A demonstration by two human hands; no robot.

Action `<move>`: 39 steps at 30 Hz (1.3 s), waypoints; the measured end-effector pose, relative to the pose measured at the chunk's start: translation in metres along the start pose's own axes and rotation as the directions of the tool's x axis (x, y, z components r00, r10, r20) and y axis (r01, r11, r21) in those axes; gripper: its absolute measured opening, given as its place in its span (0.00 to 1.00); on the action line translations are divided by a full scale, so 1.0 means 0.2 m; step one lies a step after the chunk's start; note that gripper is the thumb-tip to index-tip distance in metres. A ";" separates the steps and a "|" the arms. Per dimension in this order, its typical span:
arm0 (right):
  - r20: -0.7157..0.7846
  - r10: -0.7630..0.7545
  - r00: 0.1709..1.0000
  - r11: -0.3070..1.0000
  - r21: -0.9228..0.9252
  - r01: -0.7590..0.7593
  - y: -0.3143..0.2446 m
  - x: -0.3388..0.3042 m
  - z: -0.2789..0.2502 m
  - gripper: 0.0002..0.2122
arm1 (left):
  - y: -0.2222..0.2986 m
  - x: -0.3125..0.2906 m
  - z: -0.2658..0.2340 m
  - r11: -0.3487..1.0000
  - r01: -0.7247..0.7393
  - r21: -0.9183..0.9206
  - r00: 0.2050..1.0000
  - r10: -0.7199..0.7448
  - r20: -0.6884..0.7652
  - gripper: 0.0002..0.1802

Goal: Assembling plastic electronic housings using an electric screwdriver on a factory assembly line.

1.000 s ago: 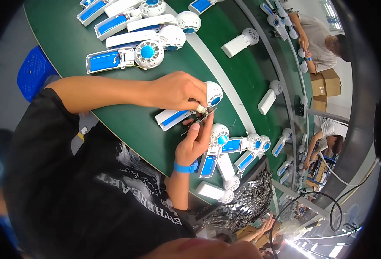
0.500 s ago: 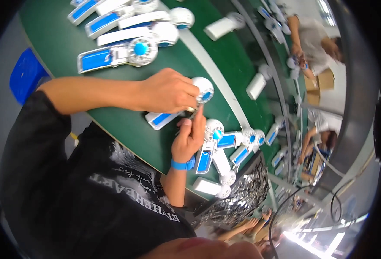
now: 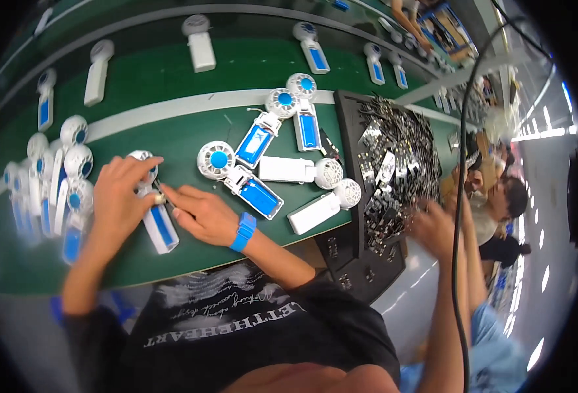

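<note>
White, blue-panelled fan (image 3: 162,230) on the green table (image 3: 40,265), head view: left hand (image 3: 120,193) and right hand (image 3: 204,215) hold fingertips nearly together over its neck; what they grip, we cannot tell. We judge fine fitting underway, the next move calling for steady alignment.

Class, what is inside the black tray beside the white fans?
The black tray holds a heap of small dark and silvery parts; whatever lies beneath the heap is covered.

A dark-green tabletop (image 3: 187,134) with a long pale-grey strip (image 3: 128,119) along its far side stands over a glossy grey floor (image 3: 403,295), while slim white lights (image 3: 536,354) glow at far right.
</note>
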State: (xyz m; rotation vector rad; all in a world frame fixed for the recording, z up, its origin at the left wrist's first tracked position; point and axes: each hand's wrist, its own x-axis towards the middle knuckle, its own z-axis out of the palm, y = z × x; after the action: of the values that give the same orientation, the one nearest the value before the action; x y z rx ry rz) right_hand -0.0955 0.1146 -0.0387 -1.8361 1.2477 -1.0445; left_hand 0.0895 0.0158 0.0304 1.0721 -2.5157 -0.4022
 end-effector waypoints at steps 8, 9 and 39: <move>-0.047 0.022 0.999 0.998 -0.056 -0.025 -0.08 0.00 -0.04 0.28 | -0.30 0.41 -0.08 0.921 -0.390 0.002 0.768 0.324 0.552 0.23; -0.036 0.071 0.997 0.996 -0.058 -0.073 -0.13 -0.03 -0.07 0.27 | -0.36 0.44 -0.08 0.945 -0.324 0.037 0.789 0.248 0.561 0.24; -0.650 0.336 0.682 0.161 -0.674 -0.721 0.22 -0.65 -1.40 0.18 | -2.23 0.70 -0.44 0.919 0.296 0.259 0.954 -0.296 -0.042 0.32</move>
State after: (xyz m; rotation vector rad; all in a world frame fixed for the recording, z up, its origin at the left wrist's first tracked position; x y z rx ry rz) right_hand -0.3909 0.1973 0.0195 -1.5236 2.9108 -0.1422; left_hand 0.3198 -0.3954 -0.0384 1.5647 -2.4562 -0.1456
